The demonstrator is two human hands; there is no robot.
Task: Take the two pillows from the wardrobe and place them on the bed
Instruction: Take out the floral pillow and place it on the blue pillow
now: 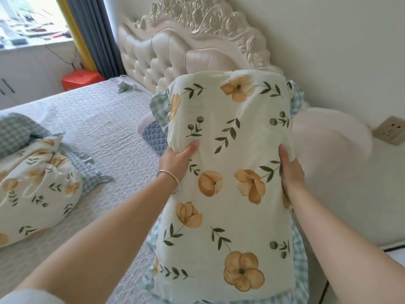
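Left hand (178, 160) and right hand (290, 174) clamped on opposite long edges of the flowered pillow (228, 176), fingers (192, 148) curled in and sunk into the filling. Pillow held on end between them, over the near side of the bed (105, 128); whether its lower end touches the bed, cannot tell. Judged light, soft and yielding: cover dents under the thumbs and is unlikely to slip. Best held as now, at mid-length on both sides, clear of the loose checked frill. Second pillow (37, 187) lying flat on the bed, well off beyond the left hand. Padded headboard (153, 55) just past the pillow's upper end.
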